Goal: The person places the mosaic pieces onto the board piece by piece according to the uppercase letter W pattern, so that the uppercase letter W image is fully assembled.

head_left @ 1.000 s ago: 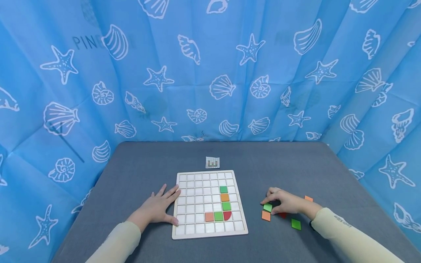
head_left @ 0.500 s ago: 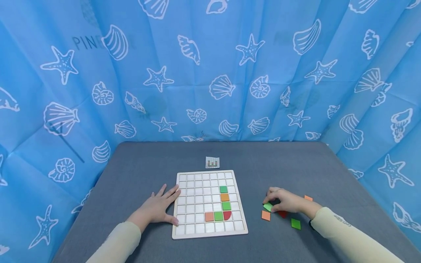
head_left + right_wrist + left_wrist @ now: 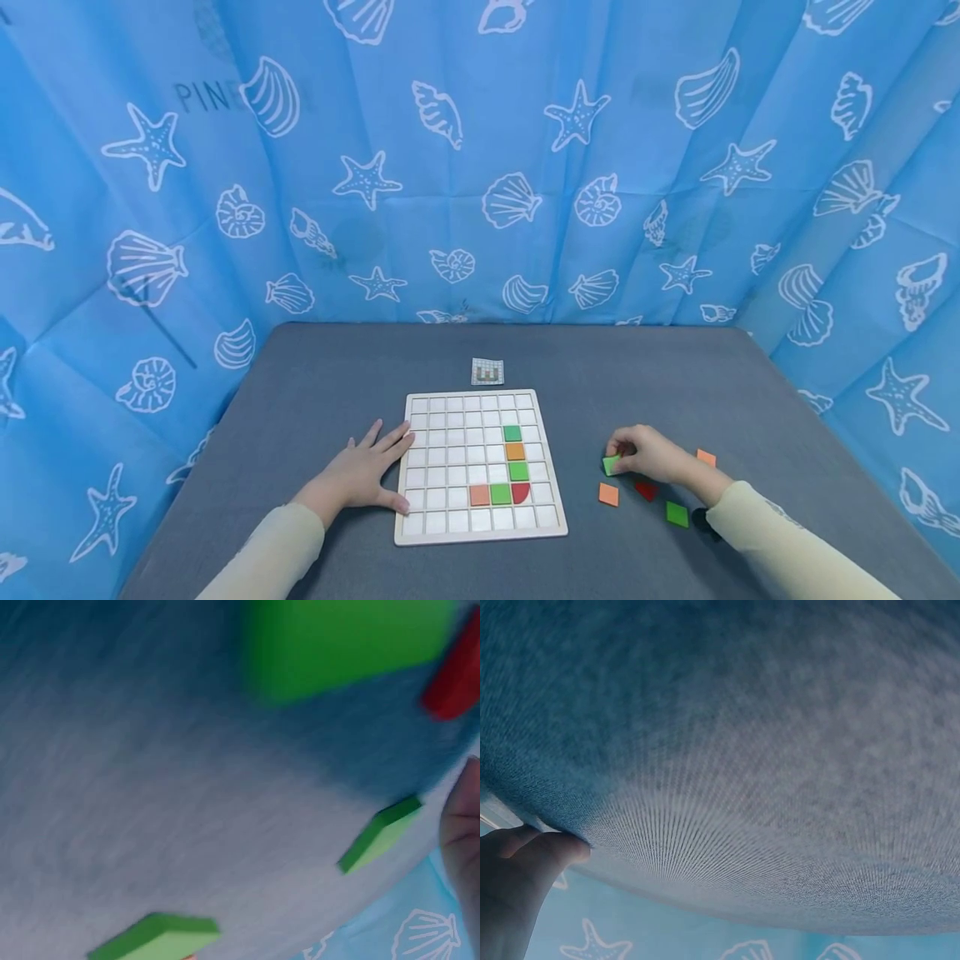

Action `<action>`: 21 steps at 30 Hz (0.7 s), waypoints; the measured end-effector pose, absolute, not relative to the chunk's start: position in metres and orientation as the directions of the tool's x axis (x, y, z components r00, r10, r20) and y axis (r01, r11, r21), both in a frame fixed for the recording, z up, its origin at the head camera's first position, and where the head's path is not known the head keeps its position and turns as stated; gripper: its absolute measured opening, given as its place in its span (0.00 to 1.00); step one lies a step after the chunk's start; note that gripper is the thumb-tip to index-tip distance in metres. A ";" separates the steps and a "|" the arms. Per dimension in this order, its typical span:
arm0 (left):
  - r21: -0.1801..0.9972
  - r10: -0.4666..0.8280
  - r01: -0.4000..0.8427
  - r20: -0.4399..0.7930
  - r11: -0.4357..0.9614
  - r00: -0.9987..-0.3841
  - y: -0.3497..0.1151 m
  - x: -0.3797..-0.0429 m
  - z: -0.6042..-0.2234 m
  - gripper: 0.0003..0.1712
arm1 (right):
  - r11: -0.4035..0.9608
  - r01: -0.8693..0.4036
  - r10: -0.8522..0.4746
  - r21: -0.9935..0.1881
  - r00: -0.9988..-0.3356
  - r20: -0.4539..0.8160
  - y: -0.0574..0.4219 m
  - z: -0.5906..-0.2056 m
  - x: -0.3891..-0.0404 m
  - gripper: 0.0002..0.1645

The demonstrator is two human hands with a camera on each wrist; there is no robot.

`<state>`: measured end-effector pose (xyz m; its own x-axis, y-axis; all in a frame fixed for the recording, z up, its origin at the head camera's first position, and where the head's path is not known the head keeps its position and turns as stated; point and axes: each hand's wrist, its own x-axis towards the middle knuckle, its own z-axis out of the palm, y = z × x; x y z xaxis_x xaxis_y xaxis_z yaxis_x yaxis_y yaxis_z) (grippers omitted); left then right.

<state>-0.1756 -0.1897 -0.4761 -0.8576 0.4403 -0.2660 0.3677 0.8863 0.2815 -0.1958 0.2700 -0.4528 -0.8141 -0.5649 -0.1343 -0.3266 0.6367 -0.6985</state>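
My right hand (image 3: 647,452) pinches a light green square tile (image 3: 611,465) between thumb and fingers, right of the board in the head view; the fingers cover part of the tile. Spread out flat, my left hand (image 3: 365,471) rests at the left edge of a white grid board (image 3: 480,536), its fingertips and thumb on the rim. On the board, a dark green tile (image 3: 512,433), an orange one (image 3: 514,451) and a green one (image 3: 518,471) run down a column. Below them a red rounded piece (image 3: 521,493), a green tile (image 3: 500,494) and a salmon tile (image 3: 479,496) form a row.
Around my right hand lie an orange tile (image 3: 609,494), a red piece (image 3: 646,490), a green tile (image 3: 677,514) and another orange tile (image 3: 706,457). A small pattern card (image 3: 487,372) lies behind the board on the grey table (image 3: 337,358). A blue curtain (image 3: 480,275) hangs behind.
My right thumb and fingers have closed on the light green tile and drawn it slightly back, away from the orange tile beside it. My left hand keeps its place on the board's edge.
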 end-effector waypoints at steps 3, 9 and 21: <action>0.277 0.437 0.366 -0.267 0.888 -0.859 -0.189 -0.175 -0.476 0.63 | 0.638 -0.257 -0.520 -0.726 -0.839 -0.161 0.267 -0.450 -0.194 0.03; 0.268 0.431 0.362 -0.273 0.893 -0.860 -0.188 -0.175 -0.474 0.63 | 0.603 -0.169 -0.484 -0.779 -0.855 -0.189 0.260 -0.442 -0.192 0.07; 0.265 0.438 0.371 -0.270 0.890 -0.858 -0.189 -0.176 -0.476 0.63 | 0.564 -0.130 -0.475 -0.815 -0.859 -0.192 0.255 -0.438 -0.192 0.09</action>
<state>-0.1756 -0.1894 -0.4764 -0.8576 0.4377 -0.2701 0.3708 0.8901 0.2649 -0.1920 0.2547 -0.4382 -0.8589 -0.4747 -0.1922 -0.1296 0.5645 -0.8152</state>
